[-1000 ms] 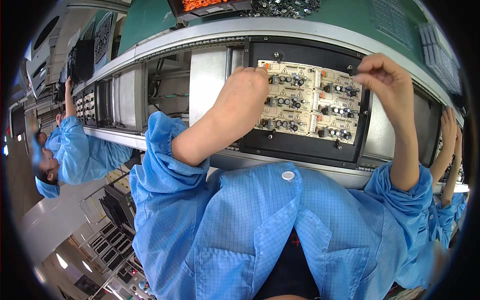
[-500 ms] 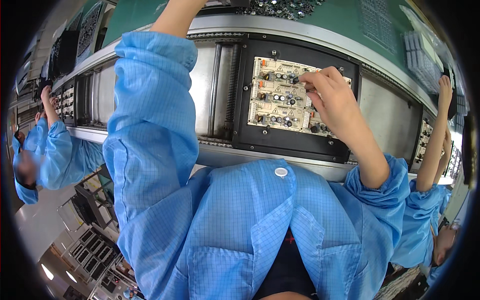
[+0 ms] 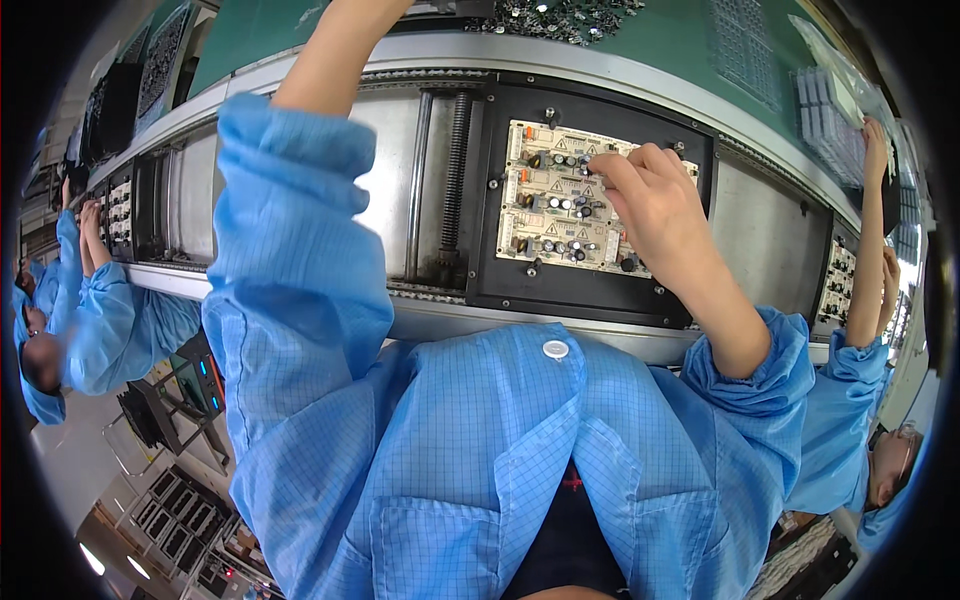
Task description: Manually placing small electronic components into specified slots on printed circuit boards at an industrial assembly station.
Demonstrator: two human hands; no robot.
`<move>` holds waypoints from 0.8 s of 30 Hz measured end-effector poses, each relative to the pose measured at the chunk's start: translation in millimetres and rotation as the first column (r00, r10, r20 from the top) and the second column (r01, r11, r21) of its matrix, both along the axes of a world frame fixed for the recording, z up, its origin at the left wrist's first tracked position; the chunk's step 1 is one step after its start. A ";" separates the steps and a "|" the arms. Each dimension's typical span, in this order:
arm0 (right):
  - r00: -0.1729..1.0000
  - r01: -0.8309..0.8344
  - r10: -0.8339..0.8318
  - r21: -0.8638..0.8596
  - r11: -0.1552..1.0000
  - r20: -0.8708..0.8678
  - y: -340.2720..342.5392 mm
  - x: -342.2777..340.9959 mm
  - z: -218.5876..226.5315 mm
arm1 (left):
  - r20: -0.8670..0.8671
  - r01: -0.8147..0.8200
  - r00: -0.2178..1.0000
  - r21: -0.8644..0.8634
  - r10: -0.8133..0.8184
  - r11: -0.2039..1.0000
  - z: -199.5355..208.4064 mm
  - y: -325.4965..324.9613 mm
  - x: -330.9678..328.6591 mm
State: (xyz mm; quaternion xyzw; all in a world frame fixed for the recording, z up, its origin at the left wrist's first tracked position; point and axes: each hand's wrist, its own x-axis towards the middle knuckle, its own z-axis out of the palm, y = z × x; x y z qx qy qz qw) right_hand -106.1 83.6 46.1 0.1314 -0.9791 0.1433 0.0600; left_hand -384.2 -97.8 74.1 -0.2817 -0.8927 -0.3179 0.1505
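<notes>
In front of me a tan circuit board panel (image 3: 555, 228) lies flat in a black carrier frame (image 3: 600, 288). Rows of dark round capacitors, small orange parts and printed triangles cover it. My right hand (image 3: 662, 212) is over the panel's right part, thumb and forefinger pinched at the upper row of components. Whatever sits between those fingertips is too small and hidden to name. My left forearm (image 3: 335, 60) stretches up past the frame's left side and runs out at the top edge, so the left hand itself is out of sight.
A heap of small shiny metal parts (image 3: 560, 20) lies on the green surface beyond the metal rail. Stacked clear plastic trays (image 3: 828, 120) stand at far right. Co-workers in blue coats work on the left (image 3: 115, 330) and right (image 3: 835, 420). A ribbed dark rod (image 3: 456, 170) crosses the conveyor.
My left forearm and sleeve have shifted slightly left and down. The right hand remains at the upper components, fingers a little lower. Co-workers' arms on both sides have moved.
</notes>
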 end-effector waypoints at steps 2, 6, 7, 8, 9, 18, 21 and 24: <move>0.997 0.048 -0.038 -0.158 0.986 0.071 11.9 -8.3 3.1 | 0.078 0.050 0.996 0.011 -0.051 0.999 11.6 -2.8 28.5; 0.979 0.199 -0.204 -0.249 0.948 0.004 56.7 -58.2 -1.3 | 0.199 0.367 0.908 0.047 -0.369 0.929 -8.1 -23.6 83.4; 0.976 0.188 -0.208 -0.232 0.954 -0.065 72.7 -74.4 -12.4 | 0.293 0.376 0.880 0.047 -0.373 0.925 -10.6 -27.2 99.8; 0.968 0.180 -0.212 -0.213 0.960 -0.135 87.3 -89.4 -23.0 | 0.383 0.387 0.845 0.046 -0.374 0.921 -7.5 -30.1 119.6; 0.967 0.181 -0.214 -0.215 0.960 -0.142 97.1 -106.1 -31.3 | 0.377 0.389 0.847 0.043 -0.375 0.920 -4.8 -33.0 134.8; 0.910 0.259 -0.329 -0.273 0.926 -0.253 91.6 -157.6 -45.7 | 0.474 0.353 0.819 0.026 -0.323 0.935 -23.7 -56.0 206.0; 0.885 0.281 -0.330 -0.187 0.941 -0.327 82.2 -156.2 -46.4 | 0.488 0.334 0.817 0.034 -0.308 0.942 -24.5 -52.1 216.7; 0.871 0.303 -0.339 -0.155 0.940 -0.356 77.6 -153.1 -48.4 | 0.549 0.304 0.786 0.058 -0.285 0.951 -25.1 -45.7 224.2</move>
